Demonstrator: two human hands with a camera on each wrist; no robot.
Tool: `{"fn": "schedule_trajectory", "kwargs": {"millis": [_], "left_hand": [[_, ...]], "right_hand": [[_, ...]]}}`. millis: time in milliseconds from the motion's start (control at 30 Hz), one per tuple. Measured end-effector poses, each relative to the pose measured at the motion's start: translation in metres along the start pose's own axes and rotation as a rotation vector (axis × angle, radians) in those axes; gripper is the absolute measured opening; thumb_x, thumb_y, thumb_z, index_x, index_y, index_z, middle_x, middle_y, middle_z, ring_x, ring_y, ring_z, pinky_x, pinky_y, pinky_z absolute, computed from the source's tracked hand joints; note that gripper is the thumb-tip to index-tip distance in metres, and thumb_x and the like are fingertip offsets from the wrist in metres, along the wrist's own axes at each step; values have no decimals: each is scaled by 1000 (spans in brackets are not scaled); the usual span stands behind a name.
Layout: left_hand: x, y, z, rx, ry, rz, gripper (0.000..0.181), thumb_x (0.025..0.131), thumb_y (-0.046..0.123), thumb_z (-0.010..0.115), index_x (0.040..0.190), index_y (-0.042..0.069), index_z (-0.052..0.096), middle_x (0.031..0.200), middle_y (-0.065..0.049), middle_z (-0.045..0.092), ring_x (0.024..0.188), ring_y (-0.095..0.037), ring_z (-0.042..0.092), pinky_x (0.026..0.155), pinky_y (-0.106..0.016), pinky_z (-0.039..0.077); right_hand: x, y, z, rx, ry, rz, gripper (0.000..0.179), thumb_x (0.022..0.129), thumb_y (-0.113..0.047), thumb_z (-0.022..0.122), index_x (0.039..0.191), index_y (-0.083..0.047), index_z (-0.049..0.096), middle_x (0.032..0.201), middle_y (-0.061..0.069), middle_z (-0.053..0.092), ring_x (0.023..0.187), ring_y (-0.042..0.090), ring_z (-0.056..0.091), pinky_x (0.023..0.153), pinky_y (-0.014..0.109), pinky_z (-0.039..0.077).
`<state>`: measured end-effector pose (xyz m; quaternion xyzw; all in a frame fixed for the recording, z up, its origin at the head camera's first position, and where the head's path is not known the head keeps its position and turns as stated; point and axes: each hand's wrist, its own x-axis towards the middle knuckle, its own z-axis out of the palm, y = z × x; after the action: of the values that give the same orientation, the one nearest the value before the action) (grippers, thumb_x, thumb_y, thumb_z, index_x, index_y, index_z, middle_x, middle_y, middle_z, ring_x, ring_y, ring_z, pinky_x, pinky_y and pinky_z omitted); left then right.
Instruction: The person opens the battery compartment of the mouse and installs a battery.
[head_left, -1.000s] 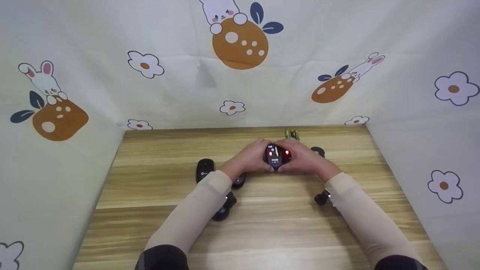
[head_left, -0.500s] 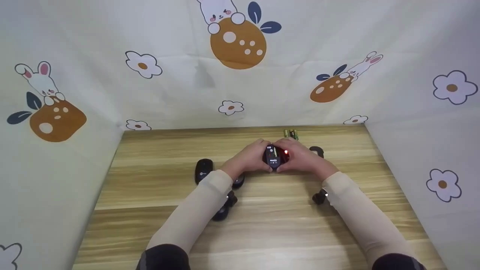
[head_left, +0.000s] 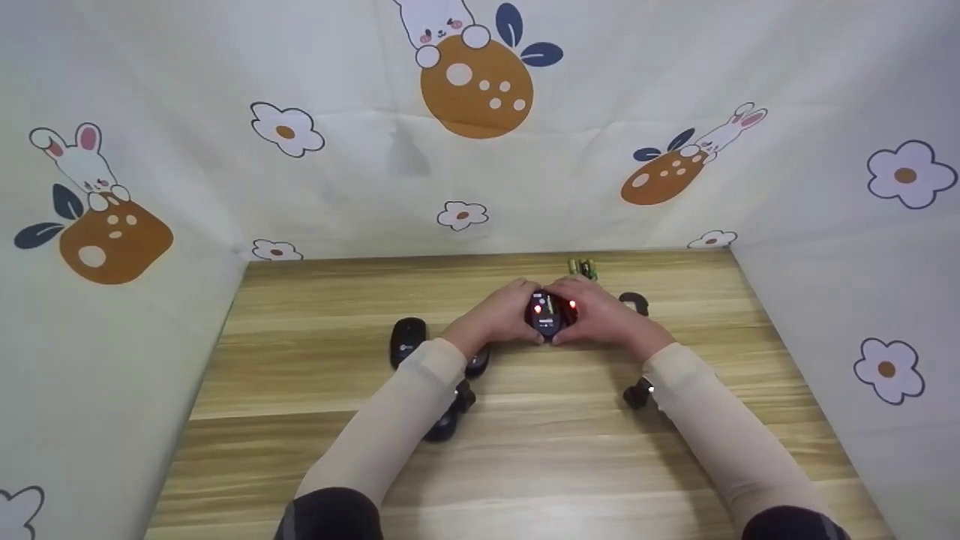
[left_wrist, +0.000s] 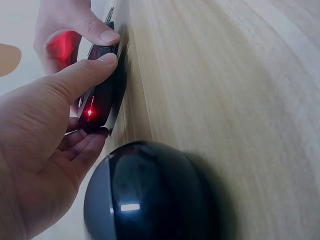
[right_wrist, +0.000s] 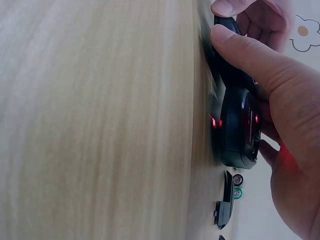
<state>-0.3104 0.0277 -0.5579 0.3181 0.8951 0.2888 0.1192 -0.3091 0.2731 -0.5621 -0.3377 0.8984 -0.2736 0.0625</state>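
Blk mouse [head_left: 546, 325], rounded oval body, held btwn L grip [head_left: 501, 315] and R grip [head_left: 606, 316], thumbs on near end. Underside up: small pale labels, batt bay open w/ slim yellowish batt [head_left: 553, 305] in it, red LED [head_left: 538, 309] lit. Sits low over counter [head_left: 555, 442]; contact unclear. 2nd mouse [right_wrist: 236, 130], also blk, lies just to the R, partly hidden under R grip in head view, w/ underside up & red light showing; can't tell if the two touch.

Both hands [head_left: 502, 315] [head_left: 600, 315] close together, arms [head_left: 382, 427] forward
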Motion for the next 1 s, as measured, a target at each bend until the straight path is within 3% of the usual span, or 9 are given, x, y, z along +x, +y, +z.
{"fn": "schedule_trajectory", "kwargs": {"millis": [1000], "left_hand": [[-4,0,-1,-27,15,13,100,79,23,100,161,2,48,149,-18,57,133,-32,62,121,-42,48]], "right_hand": [[-3,-3,-1,32,6,63,101,76,-36,104,160,-7,56,159,14,57,154,38,39,130,59,30]]}}
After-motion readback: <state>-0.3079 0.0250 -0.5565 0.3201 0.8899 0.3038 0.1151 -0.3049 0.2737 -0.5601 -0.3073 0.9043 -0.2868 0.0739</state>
